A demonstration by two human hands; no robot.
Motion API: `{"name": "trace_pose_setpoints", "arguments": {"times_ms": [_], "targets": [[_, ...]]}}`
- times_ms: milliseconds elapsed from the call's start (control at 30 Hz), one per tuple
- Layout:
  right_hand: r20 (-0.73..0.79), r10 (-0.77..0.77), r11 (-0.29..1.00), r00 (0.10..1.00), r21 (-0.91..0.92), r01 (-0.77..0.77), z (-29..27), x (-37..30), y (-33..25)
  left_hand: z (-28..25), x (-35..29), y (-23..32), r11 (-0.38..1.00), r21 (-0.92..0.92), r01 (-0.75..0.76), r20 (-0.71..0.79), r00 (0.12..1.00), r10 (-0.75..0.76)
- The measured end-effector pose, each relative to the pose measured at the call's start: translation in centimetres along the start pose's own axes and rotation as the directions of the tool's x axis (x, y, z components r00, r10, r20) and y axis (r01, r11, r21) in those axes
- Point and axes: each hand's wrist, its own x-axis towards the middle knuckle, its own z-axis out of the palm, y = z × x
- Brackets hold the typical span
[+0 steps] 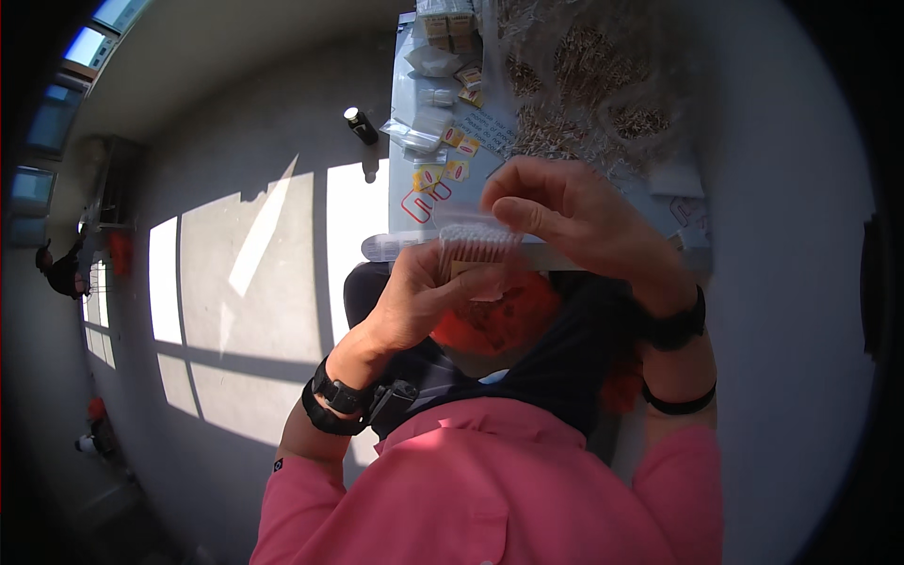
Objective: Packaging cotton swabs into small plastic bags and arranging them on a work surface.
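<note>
In my left hand [414, 297] is a small clear plastic bag of cotton swabs [471, 247], held upright above my lap. The swabs stand in a tight row, white tips up, with reddish-brown sticks. A yellowish card shows through the bag's lower part, partly behind my thumb. My right hand [574, 217] is curled at the bag's upper right edge, thumb and forefinger closed on the thin film there. On the table [414, 94] just beyond lie small yellow-and-white cards [428, 177] and a stack of clear plastic bags [424, 129].
Loose cotton swabs [584, 71] are heaped in and around clear sheeting at the table's far right. Small boxes [447, 28] stand at the far left. A dark bottle [360, 125] is on the floor left of the table. Another person [66, 270] is far left.
</note>
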Motion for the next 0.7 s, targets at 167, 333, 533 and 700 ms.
{"name": "trace_pose_setpoints", "arguments": {"times_ms": [167,333,533,700], "targets": [[-0.051,-0.168,0.981,0.984,-0.111,0.162,1.8,-3.0,-5.0,3.2,-3.3,2.9,0.985,-0.008,-0.175,0.062,0.983,0.175],[-0.033,-0.269,0.921,0.963,-0.302,0.247,3.7,-5.1,-7.4,4.4,-5.2,3.1,0.965,-0.022,-0.263,0.081,0.961,0.264],[-0.06,-0.377,0.88,0.924,-0.334,0.337,5.1,-6.1,-8.0,6.0,-6.8,3.8,0.934,0.17,-0.313,0.006,0.948,0.317],[-0.109,-0.463,0.767,0.88,-0.546,0.336,6.9,-7.0,-7.4,6.8,-7.4,3.6,0.912,0.244,-0.329,-0.033,0.937,0.347]]}}
